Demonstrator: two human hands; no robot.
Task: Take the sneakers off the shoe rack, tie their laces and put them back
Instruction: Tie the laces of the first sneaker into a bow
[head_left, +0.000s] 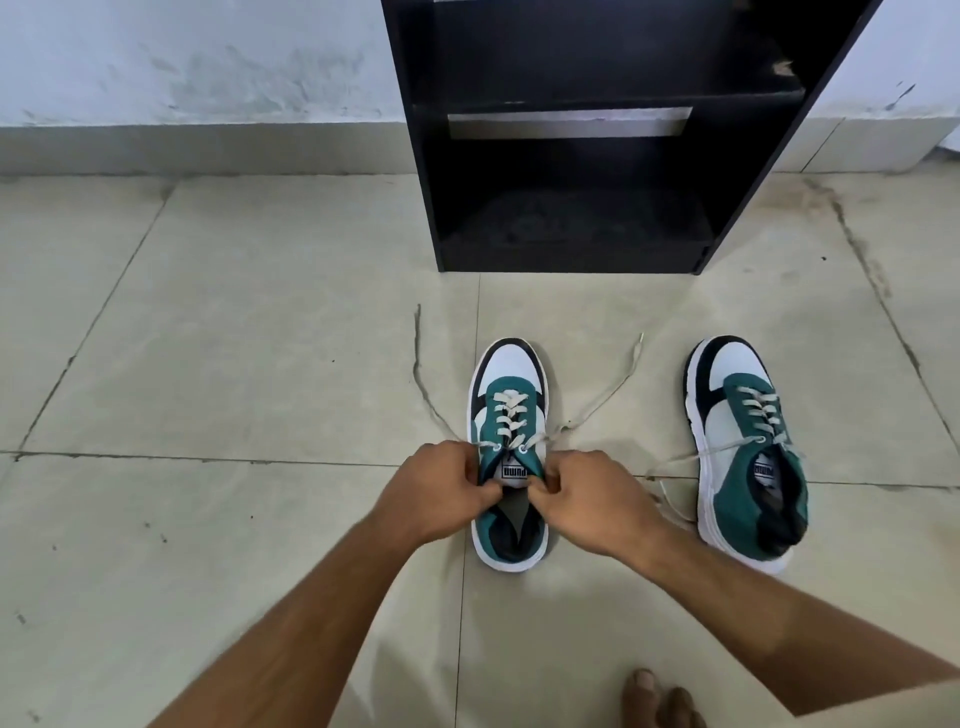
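Head view showed, nearest the camera, bare toes (662, 699) at the bottom edge, then two forearms reaching forward to the near sneaker (509, 452) on the tiled floor (234, 322). Both hands met over its throat, just behind the last eyelets: the left hand (441, 491) on the shoe's left flank, the right hand (582, 499) on its right, each with fingers curled tight and pinching the tongue (513, 475) or collar edge; exactly which could not be told. The shoe's long axis ran straight away from the person, heel near, toe toward the rack, so the loose lace ends (605, 389) lay forward of the fingers, fanning out left and right across the tiles. Neither hand was plainly nearer; each had its own strand ahead of it. The sneaker looked teal, white and black, laced but untied. To the right, well apart, the second sneaker (748, 447) lay the same way, tilted slightly, laces also slack. Beyond both stood the black shoe rack (571, 156) against the wall (182, 62), its shelves bare.
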